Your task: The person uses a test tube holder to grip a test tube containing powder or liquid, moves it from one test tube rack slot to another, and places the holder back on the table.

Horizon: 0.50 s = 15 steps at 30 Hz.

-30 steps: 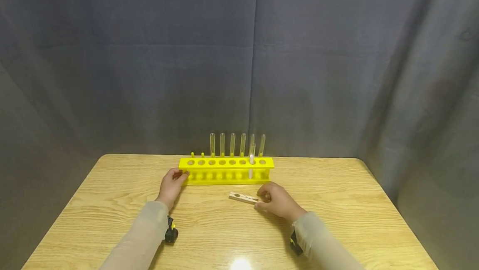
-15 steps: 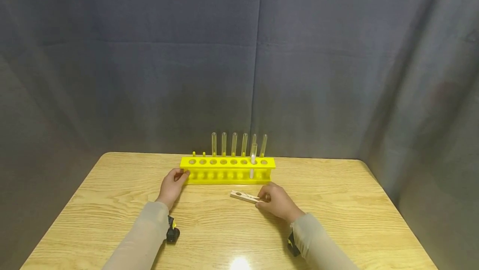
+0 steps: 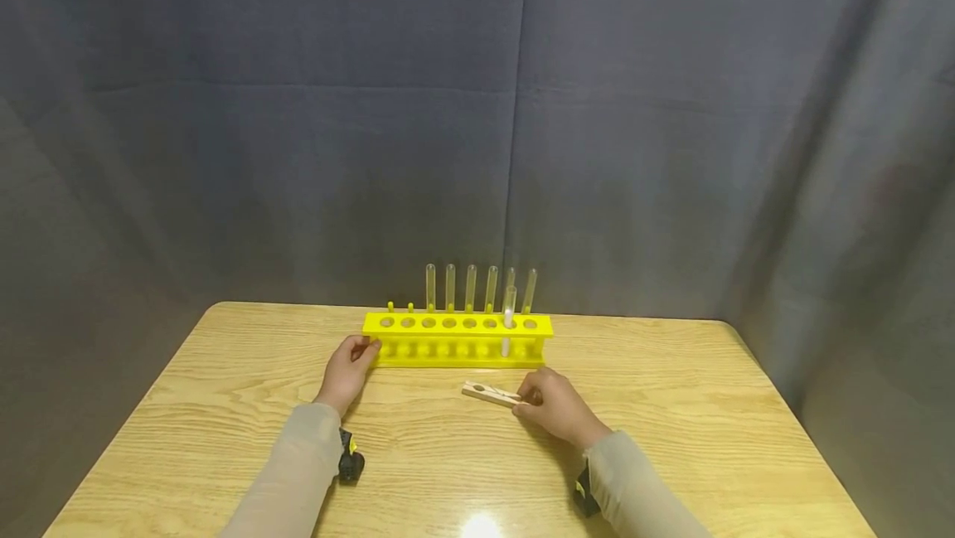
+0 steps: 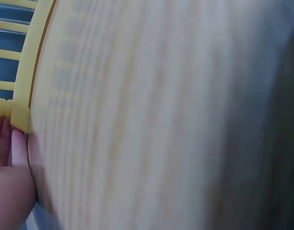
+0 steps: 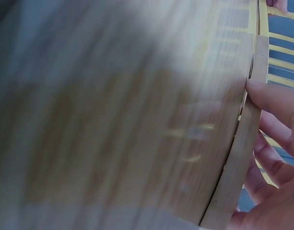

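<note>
The yellow test tube rack (image 3: 455,327) stands near the back of the table. My left hand (image 3: 348,374) holds its left end, and in the left wrist view the thumb and fingers (image 4: 3,143) lie around the rack's corner (image 4: 23,115). In front of the rack is a wooden test tube clamp (image 3: 487,392), pointing left. My right hand (image 3: 555,409) pinches the clamp's right end; the thumb lies along the wood (image 5: 235,163) in the right wrist view, with the other fingers behind it. One test tube (image 3: 509,318) with white contents stands in a hole toward the rack's right.
Several clear test tubes (image 3: 451,285) stand upside down on pegs along the rack's back. Two pegs at the left (image 3: 400,307) carry no tube. Behind the wooden table (image 3: 418,455) hangs a grey curtain (image 3: 336,148).
Rack, clamp and both hands appear slightly farther right in the head view, along with the curtain seam. Both hands keep their places on the rack and the clamp.
</note>
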{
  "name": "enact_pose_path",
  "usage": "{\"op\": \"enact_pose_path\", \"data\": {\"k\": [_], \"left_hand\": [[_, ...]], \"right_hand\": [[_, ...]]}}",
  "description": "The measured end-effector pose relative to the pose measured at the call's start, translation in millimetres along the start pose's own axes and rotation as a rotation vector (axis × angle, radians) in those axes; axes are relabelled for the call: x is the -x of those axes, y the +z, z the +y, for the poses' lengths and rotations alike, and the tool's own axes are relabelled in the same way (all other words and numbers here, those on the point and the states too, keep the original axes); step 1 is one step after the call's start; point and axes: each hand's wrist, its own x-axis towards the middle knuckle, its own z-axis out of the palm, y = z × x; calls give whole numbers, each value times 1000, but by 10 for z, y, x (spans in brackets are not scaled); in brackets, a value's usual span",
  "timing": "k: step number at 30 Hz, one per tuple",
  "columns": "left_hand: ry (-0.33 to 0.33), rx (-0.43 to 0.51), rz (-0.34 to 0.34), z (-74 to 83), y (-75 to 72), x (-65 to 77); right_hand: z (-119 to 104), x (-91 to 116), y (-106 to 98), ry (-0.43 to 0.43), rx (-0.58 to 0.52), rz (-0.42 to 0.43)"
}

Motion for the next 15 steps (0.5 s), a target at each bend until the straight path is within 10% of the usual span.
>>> {"op": "enact_pose_path", "data": {"k": [15], "left_hand": [[-4,-23,11,-48,10,-43]], "right_hand": [[-25,6,16,4,16,19]]}}
